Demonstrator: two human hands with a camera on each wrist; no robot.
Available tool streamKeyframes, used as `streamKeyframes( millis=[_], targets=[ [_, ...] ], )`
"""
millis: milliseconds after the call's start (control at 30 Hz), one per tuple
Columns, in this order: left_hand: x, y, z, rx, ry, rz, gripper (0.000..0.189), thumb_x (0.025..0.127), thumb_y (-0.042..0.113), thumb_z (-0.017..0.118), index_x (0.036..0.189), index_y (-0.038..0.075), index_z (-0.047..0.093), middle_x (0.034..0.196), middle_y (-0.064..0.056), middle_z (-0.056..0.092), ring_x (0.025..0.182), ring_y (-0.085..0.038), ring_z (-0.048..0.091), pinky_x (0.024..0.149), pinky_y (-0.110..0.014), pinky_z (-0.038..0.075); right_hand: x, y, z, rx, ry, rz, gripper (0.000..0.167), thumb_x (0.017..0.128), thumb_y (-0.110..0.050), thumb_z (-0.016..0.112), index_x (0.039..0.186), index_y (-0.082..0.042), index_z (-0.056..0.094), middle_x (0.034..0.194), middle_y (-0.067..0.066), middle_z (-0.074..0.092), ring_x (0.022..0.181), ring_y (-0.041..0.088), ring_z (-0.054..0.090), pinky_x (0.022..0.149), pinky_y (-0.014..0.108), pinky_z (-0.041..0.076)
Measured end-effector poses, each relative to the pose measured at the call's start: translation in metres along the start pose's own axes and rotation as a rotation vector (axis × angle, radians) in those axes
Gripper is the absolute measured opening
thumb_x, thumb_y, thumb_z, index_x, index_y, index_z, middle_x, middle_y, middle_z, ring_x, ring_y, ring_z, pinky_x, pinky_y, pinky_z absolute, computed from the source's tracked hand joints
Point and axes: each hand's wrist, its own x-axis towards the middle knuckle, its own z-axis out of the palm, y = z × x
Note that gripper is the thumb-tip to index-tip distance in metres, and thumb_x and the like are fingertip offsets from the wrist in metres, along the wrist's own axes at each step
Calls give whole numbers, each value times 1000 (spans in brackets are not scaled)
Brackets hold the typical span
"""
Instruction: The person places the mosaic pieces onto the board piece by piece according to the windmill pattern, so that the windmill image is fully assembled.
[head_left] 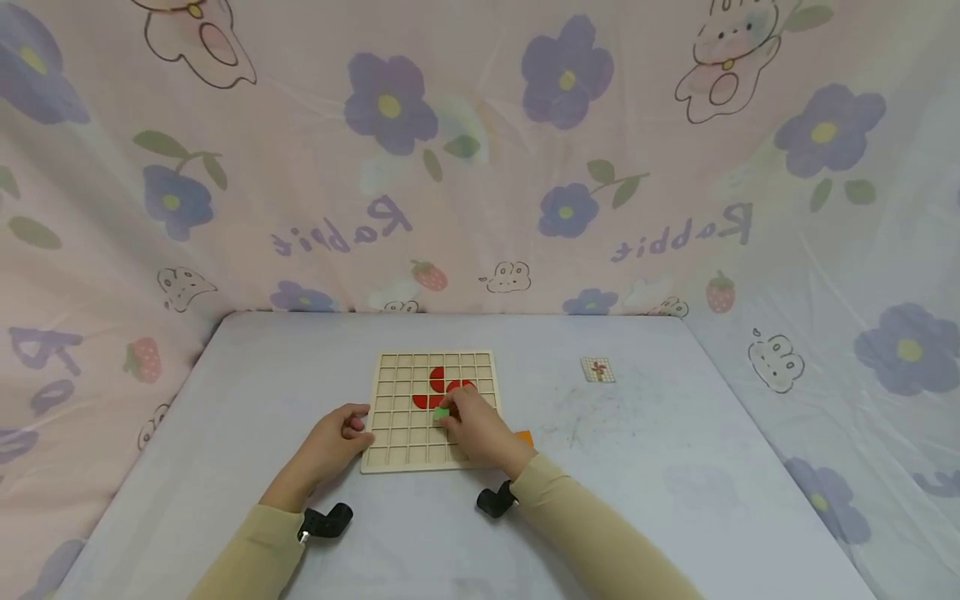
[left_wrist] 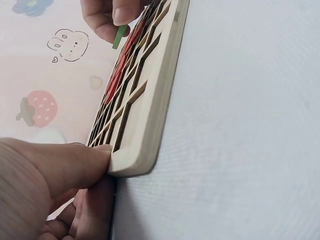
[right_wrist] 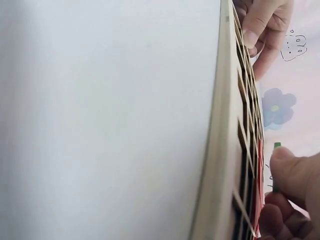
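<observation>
A square wooden grid board (head_left: 390, 455) lies on the table with several red pieces (head_left: 438, 379) set in its middle cells. At the board's left edge, my left hand (head_left: 330, 443) grips the rim, its thumb (left_wrist: 75, 162) on top and the other fingers along the side below. My right hand (head_left: 480, 427) is over the board's right half and pinches a small green piece (head_left: 441, 413) between thumb and fingertips, just in front of the red ones. In the left wrist view the green piece (left_wrist: 119, 37) stands on edge close over the board.
Something orange (head_left: 524, 437) shows beside the board's right edge, partly behind the right wrist. A small pattern card (head_left: 597, 370) with a red figure on a grid lies farther right. Printed cloth (head_left: 480, 167) hangs behind the white-covered table (head_left: 637, 517).
</observation>
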Motion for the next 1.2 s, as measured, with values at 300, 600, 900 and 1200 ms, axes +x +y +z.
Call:
streamKeyframes(
  millis=[300,600,900,1200],
  targets=[
    [2,-2,0,1,9,3,51,89,9,67,136,1,49,104,-9,50,87,-18,52,70,-28,45,4,-3,6,-31,-15,14,21,92,-23,67,108,-12,59,97,-4,49,83,11,48,74,24,44],
    [-2,4,-1,-14,5,-16,49,90,8,66,135,0,49,102,-9,49,87,-18,51,70,-27,44,7,-3,10,-58,6,0,19,92,-22,67,108,-13,62,95,-3,48,80,11,48,70,23,43],
    [-1,2,0,-10,12,-4,49,89,6,67,135,-1,49,103,-9,49,86,-18,51,70,-27,43,5,-4,9,-43,1,14,20,92,-22,67,110,-13,62,98,-2,49,79,12,48,71,25,43],
    [-1,3,1,-4,14,-7,50,89,7,67,135,0,49,102,-9,49,87,-18,50,69,-27,43,3,-4,6,-9,-3,23,21,92,-23,67,109,-12,62,99,-1,49,81,13,49,73,25,44]
  ],
)
